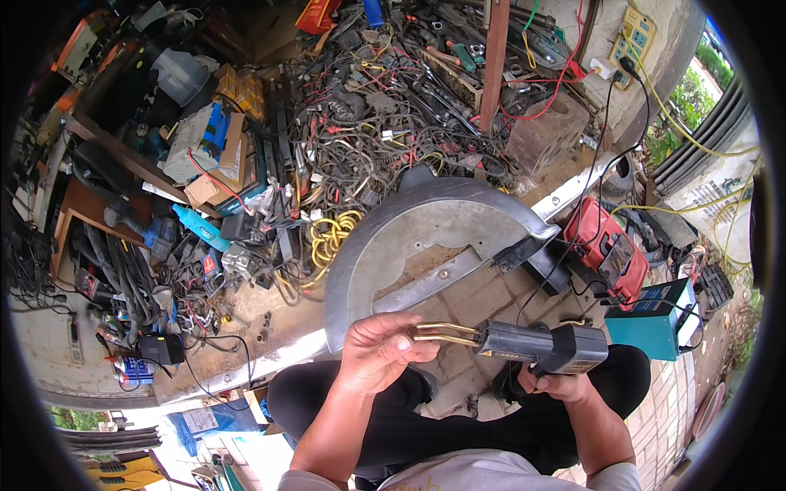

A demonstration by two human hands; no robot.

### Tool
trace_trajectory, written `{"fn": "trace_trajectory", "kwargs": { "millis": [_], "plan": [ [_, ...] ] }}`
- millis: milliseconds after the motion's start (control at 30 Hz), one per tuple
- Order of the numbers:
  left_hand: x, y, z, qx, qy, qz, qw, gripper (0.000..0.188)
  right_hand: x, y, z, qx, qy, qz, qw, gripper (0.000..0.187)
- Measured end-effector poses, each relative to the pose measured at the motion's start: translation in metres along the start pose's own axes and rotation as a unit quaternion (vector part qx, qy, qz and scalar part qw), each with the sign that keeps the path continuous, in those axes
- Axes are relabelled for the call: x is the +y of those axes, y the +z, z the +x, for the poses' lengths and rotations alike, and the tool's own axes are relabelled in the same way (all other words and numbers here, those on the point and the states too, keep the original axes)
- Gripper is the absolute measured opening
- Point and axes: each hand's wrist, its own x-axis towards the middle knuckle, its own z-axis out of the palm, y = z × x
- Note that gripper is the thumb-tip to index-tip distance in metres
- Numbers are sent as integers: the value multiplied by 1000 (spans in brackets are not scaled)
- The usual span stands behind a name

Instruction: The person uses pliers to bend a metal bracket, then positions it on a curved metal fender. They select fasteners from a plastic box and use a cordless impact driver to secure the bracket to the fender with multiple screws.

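Note:
My right hand (561,385) is wrapped round the grip of a black gun-shaped plastic welder (536,348). Two bent brass prongs (446,330) stick out of its front, pointing left. Around the prong tips the fingers of my left hand (385,348) are closed; anything small pinched there is hidden. Just beyond both hands a large curved grey plastic panel (360,266), like a wheel arch, leans against the bench edge. Its inner side faces me, and a ragged opening shows bench and floor through it.
Tangled wires and loose tools (360,139) cover the bench. A yellow coiled cable (334,237) lies left of the panel. To the right are an open red case (606,250) and a teal box (651,319). A black cord (604,139) hangs from the wall sockets (634,41).

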Motion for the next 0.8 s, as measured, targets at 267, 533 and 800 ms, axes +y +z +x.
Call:
{"fn": "trace_trajectory", "kwargs": {
  "millis": [267, 533, 800],
  "plan": [
    [0, -6, 1, -38, -15, -15, 999, 36, -1, 2, 1, 13, 7, 45, 999, 50],
    [-3, -10, 1, -68, -9, -77, 995, 32, 3, 4, 4, 29, -10, 2, 1000, 66],
    [-11, -5, 0, -45, 32, -75, 996, 27, 1, 8, 6, 24, 31, 115, 993, 38]
  ]
}}
